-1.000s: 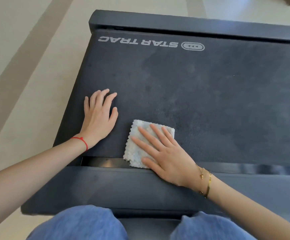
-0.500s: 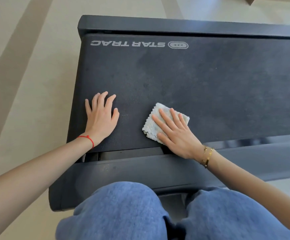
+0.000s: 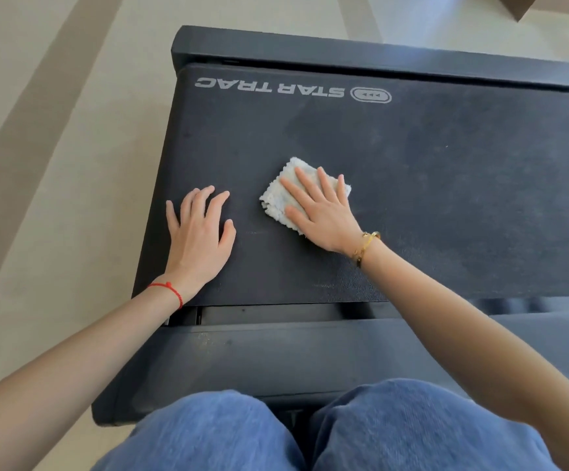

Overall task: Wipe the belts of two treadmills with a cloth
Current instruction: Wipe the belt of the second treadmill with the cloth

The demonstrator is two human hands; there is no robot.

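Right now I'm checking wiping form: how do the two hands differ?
The right hand presses flat on the white cloth, while the left hand rests bare on the belt. The right wrist wears a gold bracelet, the left a red string. The left lies nearer the belt's end. Both are open, palms down.

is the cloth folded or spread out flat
Folded, it seems: the cloth is a small thick pad under the right hand, with layered edges showing at its near corner.
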